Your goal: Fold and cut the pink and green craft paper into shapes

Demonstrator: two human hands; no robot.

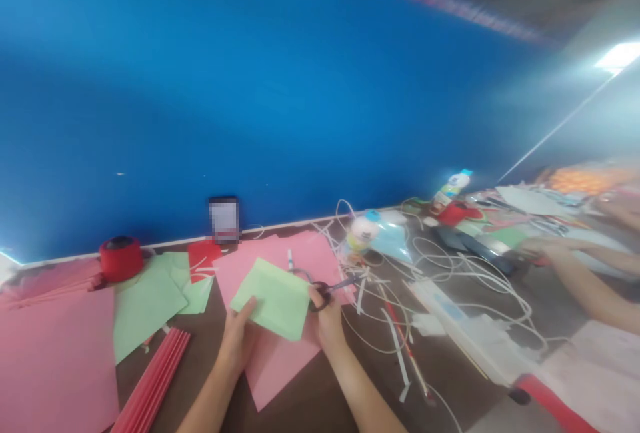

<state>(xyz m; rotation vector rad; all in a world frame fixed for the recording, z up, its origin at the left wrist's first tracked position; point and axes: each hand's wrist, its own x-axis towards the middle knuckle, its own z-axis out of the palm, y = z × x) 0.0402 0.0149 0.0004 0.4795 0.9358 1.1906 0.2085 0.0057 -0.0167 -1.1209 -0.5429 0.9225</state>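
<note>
Head camera: anyone want to walk me through it, biggest stuff first?

Sure. Huge plain blue wall (250, 86), then a dark brown tabletop (200, 340) with loose flat pink paper sheets (280, 370) right under the hands.

And the piece being handled?

That's the light-green, four-sided paper piece (275, 300), held just above the pink. Looks super light to me. Probably bends easily, creases if you squeeze, tears if you yank. I'd pinch it flat near opposite edges and leave the middle alone.

What are the hands up to?

Left hand (239, 333) is closed in a pinch at the lower left edge, thumb on top, fingers hidden underneath. Right hand (329, 323) is curled round the dark-handled scissors (321, 296) by the paper's right edge. Can't tell if it's pinching the paper too.

Blades on the paper?

Nah, they point off to the right. Too blurry to say how far apart they are, tbh.
</note>
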